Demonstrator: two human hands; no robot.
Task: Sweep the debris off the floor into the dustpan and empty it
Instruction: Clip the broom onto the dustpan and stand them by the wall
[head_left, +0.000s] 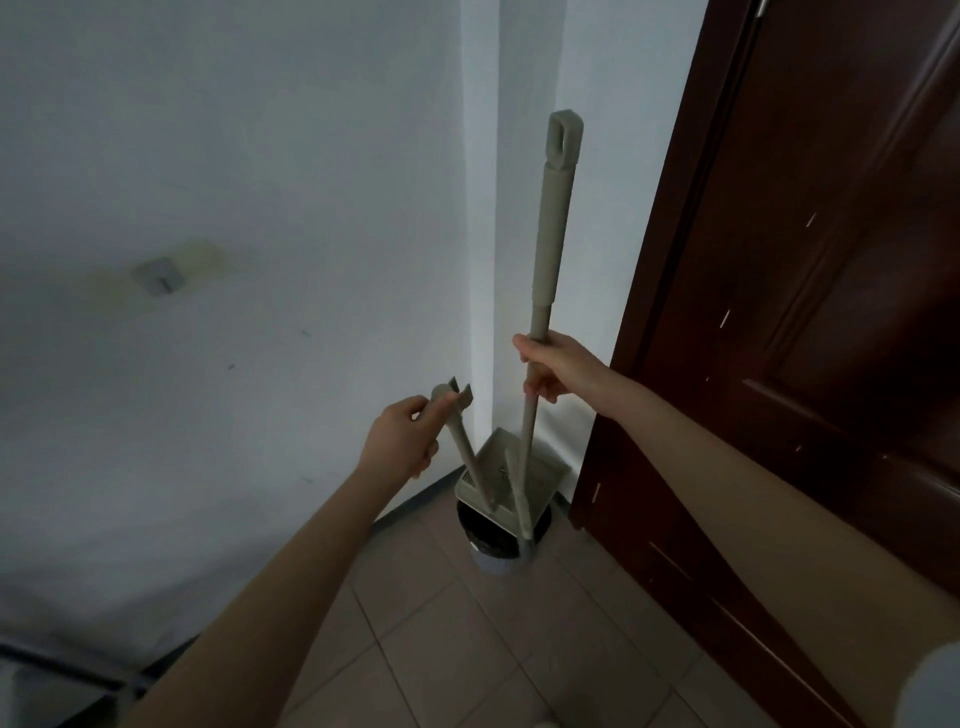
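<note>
A pale green dustpan (506, 475) stands in the wall corner, tipped over a round black-lined bin (498, 543). My left hand (402, 441) is closed around the top of the dustpan's short handle (457, 421). My right hand (553, 371) grips the long pale green broom handle (553, 228), which stands almost upright with its lower end down beside the dustpan. The broom's bristles are hidden behind the pan. No debris shows on the floor.
A white wall (234, 260) with a small grey hook (158, 275) fills the left. A dark brown wooden door (805, 312) closes off the right. Beige floor tiles (519, 649) spread out in front of me.
</note>
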